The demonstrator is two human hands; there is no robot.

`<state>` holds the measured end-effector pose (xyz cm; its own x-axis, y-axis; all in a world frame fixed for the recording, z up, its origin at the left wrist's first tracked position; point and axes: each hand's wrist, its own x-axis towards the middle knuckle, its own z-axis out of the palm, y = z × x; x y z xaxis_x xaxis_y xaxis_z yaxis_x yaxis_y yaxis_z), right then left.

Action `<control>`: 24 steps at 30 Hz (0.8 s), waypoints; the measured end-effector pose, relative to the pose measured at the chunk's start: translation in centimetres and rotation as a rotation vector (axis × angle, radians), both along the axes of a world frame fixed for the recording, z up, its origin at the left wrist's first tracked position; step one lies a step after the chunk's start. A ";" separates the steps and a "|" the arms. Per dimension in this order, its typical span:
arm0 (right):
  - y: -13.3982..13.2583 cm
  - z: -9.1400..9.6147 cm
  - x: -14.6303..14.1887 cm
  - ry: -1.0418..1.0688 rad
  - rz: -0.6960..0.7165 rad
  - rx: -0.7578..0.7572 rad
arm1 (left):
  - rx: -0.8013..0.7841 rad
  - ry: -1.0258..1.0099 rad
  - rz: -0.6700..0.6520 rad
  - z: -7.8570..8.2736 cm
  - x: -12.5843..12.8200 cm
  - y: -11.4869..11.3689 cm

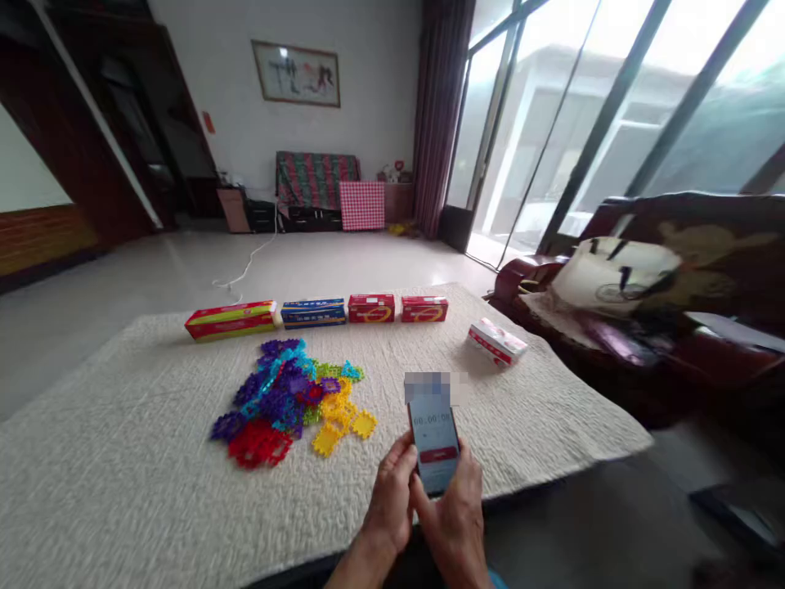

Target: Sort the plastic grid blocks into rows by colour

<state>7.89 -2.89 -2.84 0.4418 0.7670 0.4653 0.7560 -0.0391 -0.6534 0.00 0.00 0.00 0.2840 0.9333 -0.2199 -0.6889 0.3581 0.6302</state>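
Note:
Both hands hold a smartphone [437, 476] upright above the near edge of the cloth-covered table. My left hand [392, 495] grips its left side, and my right hand [457, 507] wraps its lower right side. A running-time display and a red button show on the screen; its top is blurred out. Left of the phone lies a loose heap of plastic building pieces: purple pieces [285, 393], red pieces [261, 444], yellow pieces [334, 417], with some blue and green ones among them. Neither hand touches the heap.
Along the far edge stand a red-and-green box [233, 320], a blue box [314, 312], a red box [371, 308] and another red box [424, 309]. A white-and-red box [496, 342] lies to the right. Beyond the table's right side, a sofa [724, 254] carries a pale bag [613, 274].

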 end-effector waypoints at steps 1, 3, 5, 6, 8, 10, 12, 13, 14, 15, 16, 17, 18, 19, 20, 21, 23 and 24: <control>-1.1 0.2 0.2 -0.013 -0.019 0.035 | 0.008 -0.003 -0.014 0.4 0.3 -1.1; -3.1 0.5 0.6 -0.035 -0.057 0.090 | 0.022 -0.012 -0.038 1.1 0.9 -3.2; -4.7 0.7 0.9 -0.053 -0.092 0.127 | 0.025 -0.023 -0.053 1.6 1.3 -4.8; -5.3 0.9 1.0 -0.059 -0.108 0.134 | 0.023 -0.030 -0.056 1.7 1.5 -5.4; -6.4 1.1 1.0 -0.056 -0.125 0.129 | 0.024 -0.040 -0.058 1.8 1.6 -6.5; -7.2 1.4 1.0 -0.034 -0.121 0.117 | 0.037 -0.031 -0.057 1.9 1.6 -7.4; -8.1 1.7 1.0 0.001 -0.111 0.108 | 0.052 -0.004 -0.059 2.1 1.6 -8.3; -8.5 1.9 1.1 0.018 -0.110 0.107 | 0.062 0.011 -0.063 2.2 1.7 -8.7; -9.0 2.0 1.3 0.032 -0.111 0.109 | 0.072 0.024 -0.070 2.3 1.8 -9.1; -9.5 2.1 1.5 0.044 -0.115 0.112 | 0.084 0.034 -0.081 2.4 1.9 -9.5; -9.9 2.2 1.8 0.053 -0.118 0.115 | 0.095 0.041 -0.096 2.4 2.1 -9.9; -10.4 2.2 2.1 0.061 -0.118 0.113 | 0.104 0.049 -0.117 2.4 2.2 -10.2; -10.8 2.0 2.5 0.064 -0.116 0.110 | 0.108 0.062 -0.144 2.3 2.3 -10.5; -11.3 1.8 2.8 0.063 -0.113 0.107 | 0.106 0.088 -0.172 2.0 2.3 -10.7; -11.7 1.5 3.2 0.056 -0.113 0.103 | 0.092 0.131 -0.195 1.7 2.1 -10.8; -12.0 1.2 3.5 0.048 -0.119 0.098 | 0.070 0.193 -0.207 1.3 1.8 -10.9; -12.7 0.2 4.2 0.029 -0.145 0.082 | 0.004 0.369 -0.192 0.3 0.4 -10.8; -13.1 -0.4 4.5 0.023 -0.165 0.068 | -0.020 0.466 -0.172 -0.4 -0.6 -10.7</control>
<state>12.41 -15.95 -3.21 0.5703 0.6505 0.5017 0.7278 -0.1170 -0.6757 -0.61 -10.73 -0.36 0.3004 0.8760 -0.3774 -0.2655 0.4568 0.8490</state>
